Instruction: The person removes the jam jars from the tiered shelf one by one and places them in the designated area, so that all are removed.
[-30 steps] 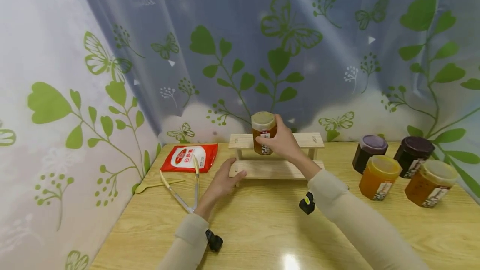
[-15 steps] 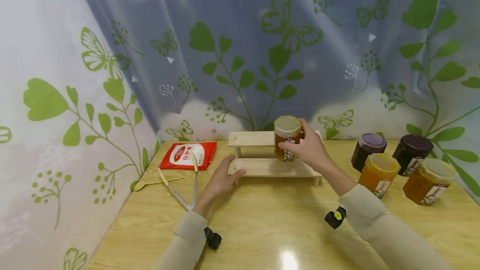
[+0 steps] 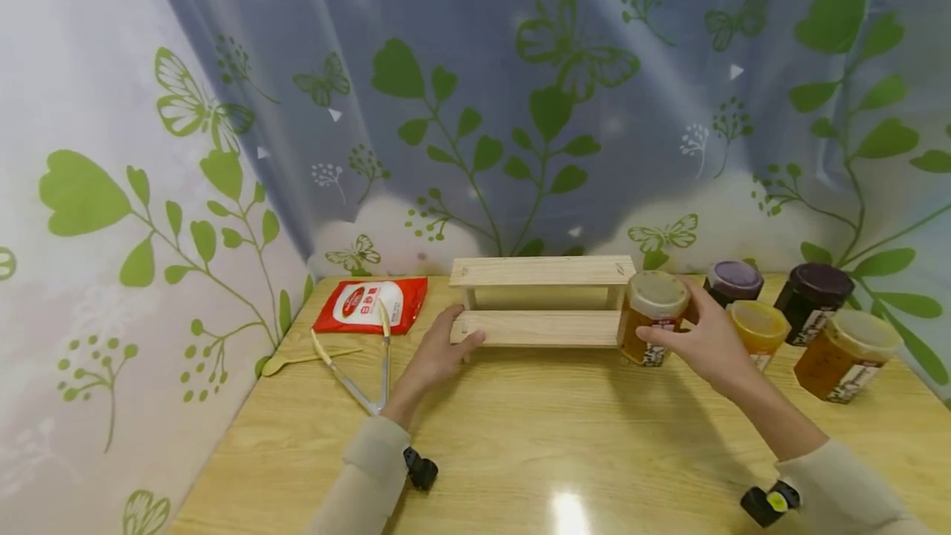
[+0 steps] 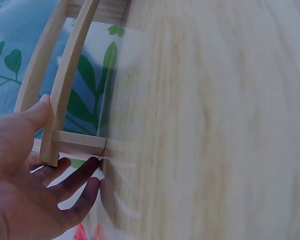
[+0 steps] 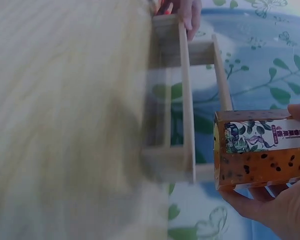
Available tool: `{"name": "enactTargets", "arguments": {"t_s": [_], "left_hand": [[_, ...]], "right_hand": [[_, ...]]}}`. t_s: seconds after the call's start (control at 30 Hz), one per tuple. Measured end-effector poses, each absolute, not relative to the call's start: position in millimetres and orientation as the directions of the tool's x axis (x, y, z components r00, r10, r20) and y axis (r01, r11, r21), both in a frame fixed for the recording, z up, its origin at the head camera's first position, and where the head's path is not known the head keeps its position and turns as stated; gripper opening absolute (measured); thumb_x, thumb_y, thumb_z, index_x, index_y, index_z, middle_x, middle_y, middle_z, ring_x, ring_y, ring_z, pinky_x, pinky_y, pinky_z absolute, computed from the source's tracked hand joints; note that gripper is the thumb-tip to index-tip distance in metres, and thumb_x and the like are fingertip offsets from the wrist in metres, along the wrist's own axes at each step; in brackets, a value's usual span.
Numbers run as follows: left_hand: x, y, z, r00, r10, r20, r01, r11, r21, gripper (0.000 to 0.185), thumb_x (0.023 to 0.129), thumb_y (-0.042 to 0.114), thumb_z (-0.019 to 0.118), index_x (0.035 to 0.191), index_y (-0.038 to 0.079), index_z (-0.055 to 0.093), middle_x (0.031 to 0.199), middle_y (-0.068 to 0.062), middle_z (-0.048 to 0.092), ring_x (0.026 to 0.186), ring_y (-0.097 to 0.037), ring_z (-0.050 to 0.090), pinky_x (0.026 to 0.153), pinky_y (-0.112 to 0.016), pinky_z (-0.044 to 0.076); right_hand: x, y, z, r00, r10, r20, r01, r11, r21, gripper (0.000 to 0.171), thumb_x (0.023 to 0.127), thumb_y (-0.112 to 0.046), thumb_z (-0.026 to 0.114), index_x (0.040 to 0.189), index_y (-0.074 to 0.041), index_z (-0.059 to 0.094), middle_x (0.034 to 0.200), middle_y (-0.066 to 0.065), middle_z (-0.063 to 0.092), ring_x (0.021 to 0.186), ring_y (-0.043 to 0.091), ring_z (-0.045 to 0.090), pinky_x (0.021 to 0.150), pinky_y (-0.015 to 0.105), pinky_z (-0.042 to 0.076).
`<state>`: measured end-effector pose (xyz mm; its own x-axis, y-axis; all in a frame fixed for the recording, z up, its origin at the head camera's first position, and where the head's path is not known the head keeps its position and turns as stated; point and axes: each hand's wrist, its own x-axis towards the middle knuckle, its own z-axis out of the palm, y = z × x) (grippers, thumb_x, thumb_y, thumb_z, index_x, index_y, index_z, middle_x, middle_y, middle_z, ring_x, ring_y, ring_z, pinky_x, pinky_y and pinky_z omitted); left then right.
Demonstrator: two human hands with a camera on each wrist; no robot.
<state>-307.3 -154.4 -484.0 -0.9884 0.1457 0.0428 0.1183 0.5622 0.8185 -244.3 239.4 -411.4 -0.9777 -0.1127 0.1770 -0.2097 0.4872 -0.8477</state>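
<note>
A two-tier wooden rack [image 3: 546, 329] stands at the back of the table, both of its steps bare. My left hand [image 3: 443, 347] grips the left end of its lower step, thumb on top and fingers around the end by the leg [image 4: 80, 142]. My right hand [image 3: 709, 341] holds a lidded jar [image 3: 645, 335] of amber preserve upright, just off the rack's right end. Dark seeds and a white label show on the jar [image 5: 262, 167] in the right wrist view, where fingers and thumb wrap round it.
To the right stand a yellow-lidded jar [image 3: 759, 329], a larger amber jar [image 3: 843, 362], and two dark jars, one purple-lidded [image 3: 731, 281] and one black-lidded [image 3: 811, 304]. On the left lie a red-and-white packet [image 3: 371, 306], tongs [image 3: 357, 390] and a wooden spoon [image 3: 278, 362].
My right hand has carried the jar rightward and toward me, from in front of the rack's upper step to beyond its right end. The left hand keeps its hold on the rack.
</note>
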Motion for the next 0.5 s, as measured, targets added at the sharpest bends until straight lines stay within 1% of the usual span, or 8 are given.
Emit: {"name": "enactTargets", "arguments": {"t_s": [0.1, 0.17, 0.2, 0.23, 0.3, 0.4, 0.47, 0.5], "left_hand": [[-310.0, -155.2, -482.0, -0.989, 0.143, 0.045, 0.119, 0.562, 0.819, 0.074, 0.103, 0.040, 0.066, 0.159, 0.003, 0.035, 0.164, -0.021, 0.035, 0.152, -0.039, 0.032, 0.123, -0.057, 0.027], [-311.1, -155.5, -481.7, -0.990, 0.135, 0.045, 0.113, 0.558, 0.822, 0.074, 0.102, 0.039, 0.067, 0.159, 0.003, 0.035, 0.164, -0.021, 0.035, 0.152, -0.039, 0.032, 0.124, -0.057, 0.027], [-311.6, -155.8, -482.0, -0.990, 0.133, 0.048, 0.114, 0.556, 0.823, 0.074, 0.102, 0.039, 0.067, 0.159, 0.003, 0.035, 0.164, -0.021, 0.035, 0.152, -0.039, 0.032, 0.123, -0.057, 0.027], [-311.8, -155.8, -482.2, -0.990, 0.132, 0.050, 0.116, 0.554, 0.824, 0.074, 0.102, 0.039, 0.067, 0.159, 0.003, 0.035, 0.164, -0.021, 0.035, 0.152, -0.040, 0.032, 0.123, -0.058, 0.026], [-311.5, -155.6, -483.0, -0.990, 0.134, 0.050, 0.117, 0.552, 0.826, 0.074, 0.103, 0.039, 0.066, 0.159, 0.003, 0.035, 0.164, -0.021, 0.034, 0.152, -0.040, 0.031, 0.124, -0.058, 0.026], [-309.2, -154.7, -483.6, -0.988, 0.147, 0.053, 0.126, 0.549, 0.826, 0.073, 0.103, 0.038, 0.066, 0.159, 0.002, 0.035, 0.164, -0.023, 0.034, 0.152, -0.042, 0.030, 0.123, -0.059, 0.025], [-307.4, -154.1, -483.2, -0.987, 0.150, 0.053, 0.127, 0.546, 0.828, 0.073, 0.103, 0.038, 0.066, 0.159, 0.002, 0.035, 0.164, -0.023, 0.034, 0.152, -0.042, 0.030, 0.123, -0.060, 0.025], [-306.8, -154.1, -483.0, -0.987, 0.151, 0.057, 0.131, 0.545, 0.828, 0.073, 0.103, 0.037, 0.066, 0.158, 0.001, 0.035, 0.164, -0.023, 0.034, 0.152, -0.043, 0.030, 0.123, -0.060, 0.025]], "right_hand": [[-238.2, 253.8, -417.2, -0.977, -0.088, 0.195, -0.212, 0.518, -0.829, 0.093, 0.093, -0.033, 0.081, 0.162, -0.007, 0.025, 0.144, 0.025, 0.050, 0.126, 0.040, 0.054, 0.084, 0.031, 0.056], [-234.4, 262.5, -421.1, -0.979, -0.078, 0.190, -0.202, 0.525, -0.827, 0.091, 0.094, -0.031, 0.081, 0.161, -0.006, 0.026, 0.143, 0.025, 0.050, 0.123, 0.036, 0.055, 0.078, 0.022, 0.056], [-232.1, 266.6, -423.0, -0.981, -0.074, 0.181, -0.193, 0.530, -0.826, 0.091, 0.094, -0.031, 0.080, 0.162, -0.005, 0.025, 0.143, 0.026, 0.049, 0.123, 0.037, 0.054, 0.078, 0.021, 0.055], [-229.2, 271.1, -424.3, -0.984, -0.071, 0.164, -0.176, 0.535, -0.826, 0.093, 0.094, -0.030, 0.080, 0.163, -0.004, 0.022, 0.147, 0.029, 0.045, 0.127, 0.041, 0.052, 0.081, 0.026, 0.056], [-221.4, 279.2, -428.1, -0.991, -0.070, 0.117, -0.136, 0.530, -0.837, 0.100, 0.095, -0.029, 0.079, 0.165, -0.002, 0.012, 0.152, 0.035, 0.038, 0.132, 0.050, 0.047, 0.084, 0.031, 0.057], [-206.8, 292.2, -433.5, -0.997, -0.059, 0.044, -0.069, 0.551, -0.832, 0.108, 0.096, -0.032, 0.077, 0.166, -0.001, 0.001, 0.157, 0.041, 0.026, 0.138, 0.061, 0.035, 0.087, 0.045, 0.058], [-198.1, 300.9, -437.2, -0.999, -0.045, 0.014, -0.036, 0.563, -0.826, 0.108, 0.096, -0.033, 0.077, 0.165, 0.000, 0.001, 0.157, 0.042, 0.024, 0.137, 0.064, 0.033, 0.088, 0.052, 0.058], [-194.8, 305.9, -438.3, -0.999, -0.034, -0.001, -0.019, 0.576, -0.817, 0.108, 0.097, -0.035, 0.076, 0.165, 0.000, 0.001, 0.158, 0.043, 0.022, 0.138, 0.066, 0.031, 0.090, 0.058, 0.056]]}}
